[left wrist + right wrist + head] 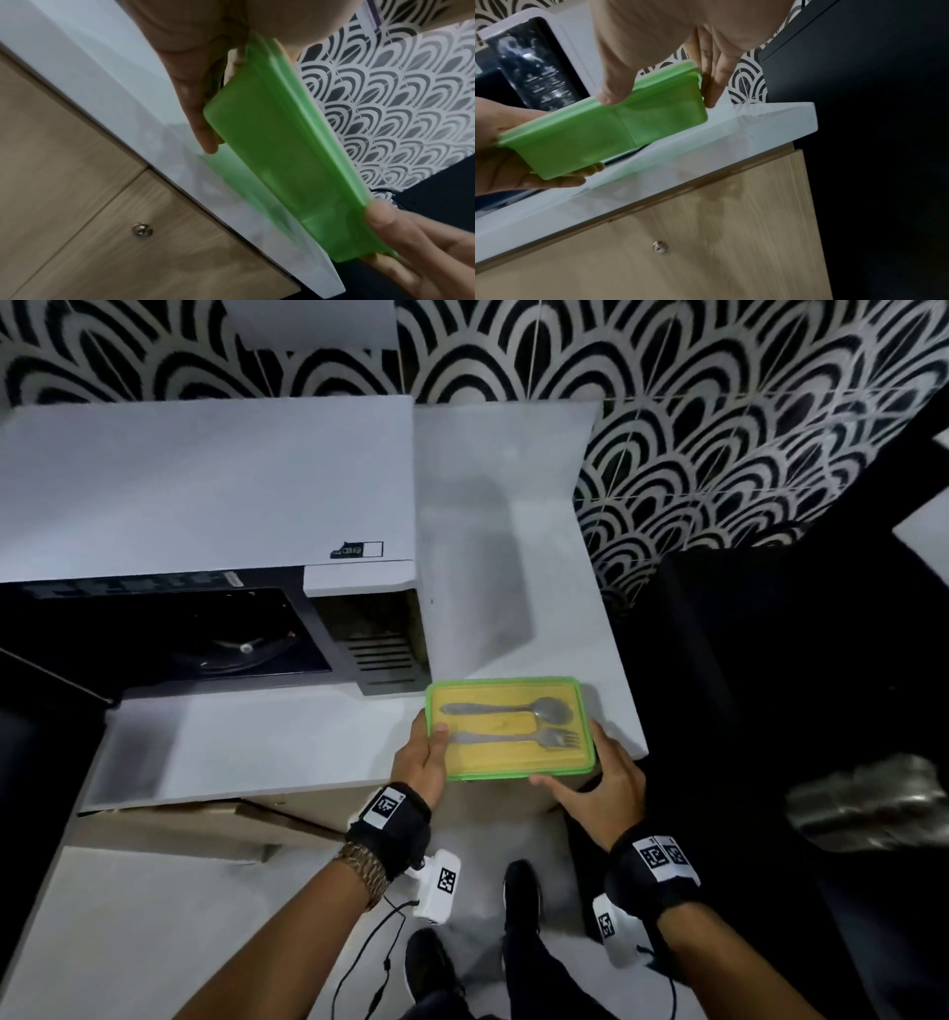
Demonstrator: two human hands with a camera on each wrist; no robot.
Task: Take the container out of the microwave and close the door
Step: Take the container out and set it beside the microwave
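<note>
Green lunch box [510, 729] out of microwave [205, 588], held level just above counter corner [513, 557]. Left hand [422, 765] grips left end, right hand [606, 788] grips right end, likely steadying spoon [506, 709] and fork [518, 738] under clear lid. Microwave cavity open; door not yet shut.

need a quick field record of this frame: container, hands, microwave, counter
container: green, lid on, spoon and fork visible on top, out of the microwave, at the counter's front right corner
left hand: grips the container's left end
right hand: holds its right end, thumb on the near edge
microwave: door open, cavity has no container in it
counter: white, wood cabinets below
</note>
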